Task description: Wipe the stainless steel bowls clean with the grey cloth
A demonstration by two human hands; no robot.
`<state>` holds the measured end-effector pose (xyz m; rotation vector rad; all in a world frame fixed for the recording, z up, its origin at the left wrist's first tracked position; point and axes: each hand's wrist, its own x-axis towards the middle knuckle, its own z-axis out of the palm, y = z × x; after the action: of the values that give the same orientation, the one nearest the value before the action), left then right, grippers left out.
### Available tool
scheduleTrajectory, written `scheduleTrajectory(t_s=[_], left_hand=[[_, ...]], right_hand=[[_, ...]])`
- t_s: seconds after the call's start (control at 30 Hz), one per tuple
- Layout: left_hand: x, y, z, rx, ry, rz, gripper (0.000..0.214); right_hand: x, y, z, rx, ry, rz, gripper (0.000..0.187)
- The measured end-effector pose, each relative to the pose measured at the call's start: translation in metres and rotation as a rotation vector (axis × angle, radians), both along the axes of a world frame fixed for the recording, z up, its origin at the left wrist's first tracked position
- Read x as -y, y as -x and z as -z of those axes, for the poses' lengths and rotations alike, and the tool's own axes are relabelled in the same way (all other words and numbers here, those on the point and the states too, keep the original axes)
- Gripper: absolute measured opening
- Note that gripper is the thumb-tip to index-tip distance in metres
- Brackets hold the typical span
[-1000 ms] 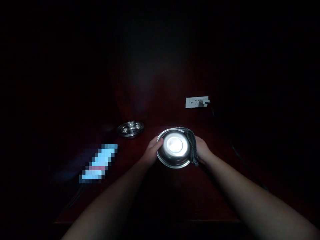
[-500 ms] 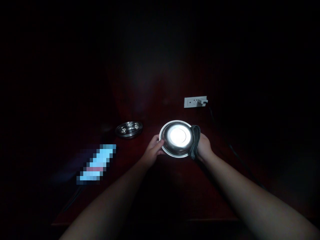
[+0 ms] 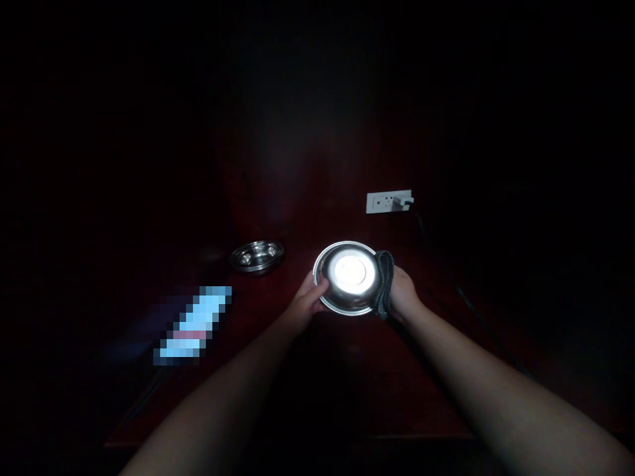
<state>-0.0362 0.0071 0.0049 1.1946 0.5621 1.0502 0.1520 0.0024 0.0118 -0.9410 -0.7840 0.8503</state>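
A shiny round metal bowl [image 3: 342,301] is held up between both hands, its outer base facing me and glaring with light. My left hand [image 3: 308,301] pinches the bowl's left rim, thumb on the outer side. On the right edge, my right hand [image 3: 404,291] is closed on a dark cloth [image 3: 383,284] that is folded over the rim and pressed against the bowl. Most of my right fingers are hidden behind the cloth and bowl. A stack of similar metal bowls [image 3: 256,258] rests on the dark red table [image 3: 317,403], to the left.
A lit phone-like screen [image 3: 193,325], blurred into blocks, lies at the left with a cable near its lower end. A white wall socket [image 3: 388,201] at the back holds a plug. From it a dark cable [image 3: 459,289] runs down the right side. The surroundings are very dark.
The bowl and the cloth have shifted slightly left and down together with my hands. My left thumb reaches a little further onto the bowl. The stacked bowls stay put.
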Motion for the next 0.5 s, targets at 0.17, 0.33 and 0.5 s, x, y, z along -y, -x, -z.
scheduleTrajectory(t_s=[0.17, 0.33, 0.5], left_hand=[[-0.0007, 0.0004, -0.0016, 0.005, 0.028, -0.029, 0.055], [-0.0008, -0.0004, -0.0038, 0.029, 0.036, -0.066, 0.051], [-0.0071, -0.0006, -0.0004, 0.107, -0.025, -0.069, 0.041]], right_hand=[[0.0004, -0.0001, 0.0001, 0.009, 0.021, -0.018, 0.028], [0.0000, -0.0021, 0.0028, 0.005, 0.050, -0.061, 0.026], [0.0008, -0.0033, 0.0049, 0.016, 0.084, -0.134, 0.022]])
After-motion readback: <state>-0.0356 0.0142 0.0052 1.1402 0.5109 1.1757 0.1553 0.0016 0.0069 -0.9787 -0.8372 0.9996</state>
